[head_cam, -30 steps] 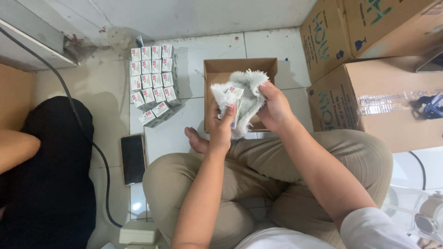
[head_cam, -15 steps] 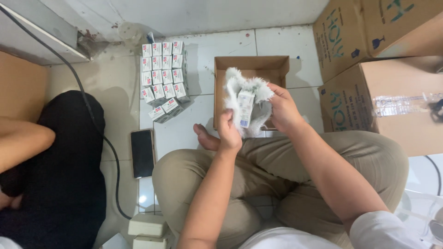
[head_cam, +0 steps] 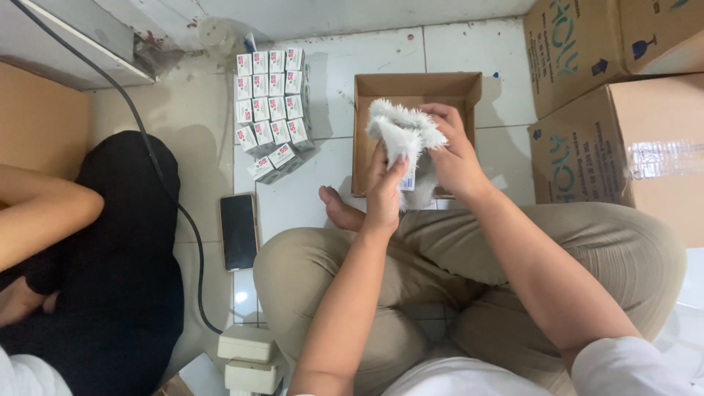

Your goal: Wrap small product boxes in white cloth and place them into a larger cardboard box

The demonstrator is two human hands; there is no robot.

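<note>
Wrapping in progress over open cardboard tray: left hand and right hand, both closed, pinch white fluffy cloth around small box.
Risk: box may slip from loose folds and drop past tray onto tiled floor, near phone and stacked cartons.

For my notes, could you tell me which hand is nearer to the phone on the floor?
Left. The left hand is just right of the phone; the right hand is farther right.
</note>
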